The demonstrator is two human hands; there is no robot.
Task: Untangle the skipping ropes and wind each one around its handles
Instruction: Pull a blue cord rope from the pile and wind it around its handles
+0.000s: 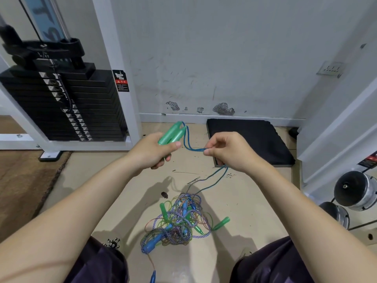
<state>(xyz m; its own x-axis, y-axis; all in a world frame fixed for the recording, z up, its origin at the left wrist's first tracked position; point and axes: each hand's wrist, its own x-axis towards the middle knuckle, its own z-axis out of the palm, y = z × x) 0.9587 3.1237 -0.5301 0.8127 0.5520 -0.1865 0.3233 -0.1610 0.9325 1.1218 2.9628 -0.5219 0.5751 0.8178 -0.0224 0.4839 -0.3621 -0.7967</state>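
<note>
Beige gym floor [114, 180] below a scuffed grey wall, w/ a black weight stack [67, 103] at left, a flat black foam mat [251, 139] against the skirting and chrome dumbbells [355, 190] at right.

Left hand [155, 150] is wrapped around a pair of translucent green plastic skipping-rope handles [172, 133], held side by side, tips pointing up and away. Their thin blue-green cord [188, 142] leaves the handle tops doubled, sags, then runs to the right hand [226, 152], which pinches both strands between thumb and fingertips. Below that hand the cord drops to the floor and trails toward the heap.

Tangled pile of the remaining ropes [177, 221] sits on the floor between the knees: a blue-and-white braided cord, thin orange and green cords, at least two blue plastic handles and a few more green ones, all knotted together. A loose blue handle [153, 277] lies near the bottom edge.

Progress, my read: early. One rope looks mostly pulled free, handles paired, but no turns on them yet, so winding is about to start. Can't tell whether its far end is fully clear of the heap. Rest of the pile is untouched, so most of the job remains.
</note>
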